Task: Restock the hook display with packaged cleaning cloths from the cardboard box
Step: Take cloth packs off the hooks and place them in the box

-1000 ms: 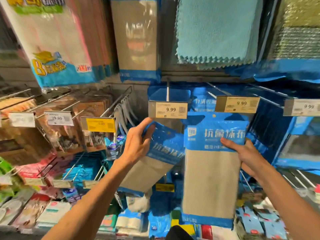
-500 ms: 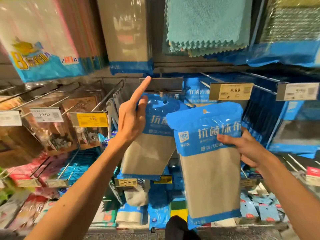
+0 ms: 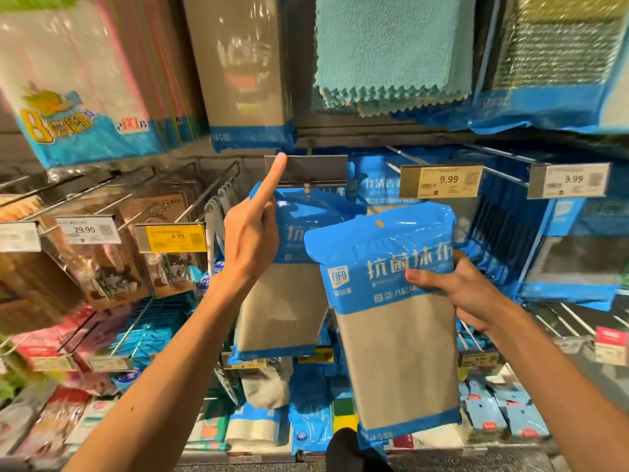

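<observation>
The hanging step is in hand. The right hand (image 3: 456,287) clasps a blue-topped, grey-bodied plastic pack of cleaning cloth (image 3: 394,335) at its right edge, thumb across the printed front. The pack's long axis runs near upright. Its blue header with the small round hang hole (image 3: 378,223) sits above the grip, and the grey body hangs below it. Up and left of the grip, the left hand (image 3: 252,240) presses one straight forefinger against the flipped-up grey price-tag flap (image 3: 306,168) (its other fingers curl, seemingly on nothing), baring the metal hook tip (image 3: 307,189). Next, I judge, the hole must be brought onto that tip, before the matching hung pack (image 3: 296,301).
</observation>
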The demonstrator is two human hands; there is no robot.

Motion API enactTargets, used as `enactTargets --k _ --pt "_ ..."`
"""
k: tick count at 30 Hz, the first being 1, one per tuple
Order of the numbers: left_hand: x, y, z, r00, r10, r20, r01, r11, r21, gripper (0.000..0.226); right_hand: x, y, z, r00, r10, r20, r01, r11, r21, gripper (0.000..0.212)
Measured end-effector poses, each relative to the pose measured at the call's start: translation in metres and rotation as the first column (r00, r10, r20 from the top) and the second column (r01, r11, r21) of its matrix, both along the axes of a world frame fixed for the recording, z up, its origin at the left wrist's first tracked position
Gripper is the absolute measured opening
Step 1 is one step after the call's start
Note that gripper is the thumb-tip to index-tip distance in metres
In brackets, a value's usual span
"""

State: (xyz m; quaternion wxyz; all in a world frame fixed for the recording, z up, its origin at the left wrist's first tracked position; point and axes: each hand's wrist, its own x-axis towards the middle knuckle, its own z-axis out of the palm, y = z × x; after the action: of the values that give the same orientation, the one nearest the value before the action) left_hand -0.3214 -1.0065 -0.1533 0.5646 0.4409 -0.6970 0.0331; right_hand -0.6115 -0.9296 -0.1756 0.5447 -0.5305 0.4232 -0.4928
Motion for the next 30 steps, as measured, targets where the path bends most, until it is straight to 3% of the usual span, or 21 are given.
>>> enactTargets --k 6,13,17,21,24,27,30 --pt "-0.007 0.003 0.002 0.993 0.077 0.091 -0.076 0.997 -0.009 0.077 0.003 -0.004 -0.001 0.999 0.019 -0.044 -0.018 1.000 0.016 0.100" --pt "-0.020 -0.005 -0.008 0.977 0.177 0.116 -0.179 0.984 -0.001 0.079 0.009 -0.006 -0.003 1.000 0.011 -0.020 -0.011 1.000 -0.002 0.085" --pt "-0.006 -0.013 -0.004 0.919 0.284 0.274 -0.264 0.958 -0.108 0.085 0.019 -0.008 -0.009 0.999 -0.043 0.029 0.043 0.999 0.014 0.086" --pt "0.014 -0.009 0.002 0.836 0.387 0.390 -0.307 0.918 -0.252 0.083 0.031 -0.009 -0.013 0.995 -0.083 0.050 0.081 0.996 0.037 0.042" --pt "0.019 0.002 0.010 0.854 0.280 0.438 -0.212 0.957 -0.200 0.069 0.041 -0.013 -0.016 0.998 -0.053 -0.029 0.055 0.998 0.043 0.044" --pt "0.017 0.017 0.023 0.915 0.006 0.404 -0.033 0.998 0.061 0.065 0.052 -0.017 -0.017 0.998 -0.017 -0.068 0.020 0.999 0.033 0.045" --pt "0.017 0.029 0.027 0.916 -0.242 0.321 0.146 0.944 0.295 0.074 0.064 -0.023 -0.015 0.997 0.008 -0.078 -0.007 1.000 0.008 0.040"
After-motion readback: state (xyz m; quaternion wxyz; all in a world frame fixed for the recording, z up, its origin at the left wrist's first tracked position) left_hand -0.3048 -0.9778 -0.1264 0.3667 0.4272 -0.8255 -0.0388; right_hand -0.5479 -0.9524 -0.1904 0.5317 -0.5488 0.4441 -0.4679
